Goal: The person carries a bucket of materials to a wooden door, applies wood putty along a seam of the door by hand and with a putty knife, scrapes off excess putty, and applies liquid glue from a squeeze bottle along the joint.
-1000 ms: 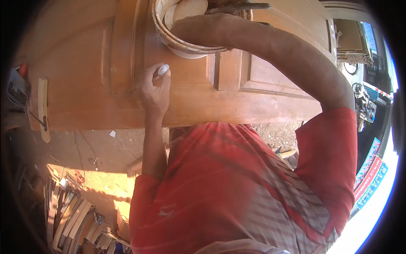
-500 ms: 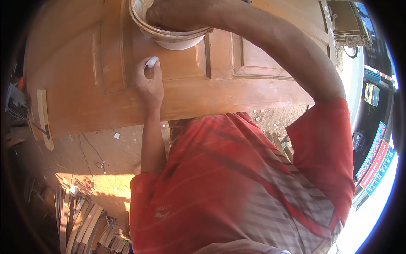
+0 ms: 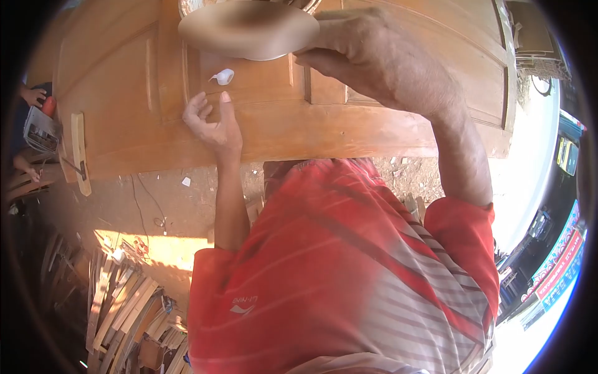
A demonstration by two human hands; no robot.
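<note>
Raised in front of the bucket, a round pale disc-like object (image 3: pixel 249 29), blurred by motion, has its right edge gripped by my right hand (image 3: pixel 374 56). The white bucket (image 3: pixel 187 7) behind it is mostly hidden. My left hand (image 3: pixel 215 124) is over the wooden door panel (image 3: pixel 274 131), its thumb and fingers apart. A small white object (image 3: pixel 223 76) with a thin tip is just beyond my left fingertips, apart from them.
At the far left another person's hands (image 3: pixel 32 95) show beside a red-topped item (image 3: pixel 48 106). A wooden strip (image 3: pixel 80 153) crosses the door's left edge. Wood offcuts (image 3: pixel 124 305) are piled at lower left, and cardboard (image 3: pixel 536 40) is stacked at upper right.
My right hand has come out of the bucket with the round object. My left fingers have opened and let go of the small white object. Another person's hands now show at the left.
</note>
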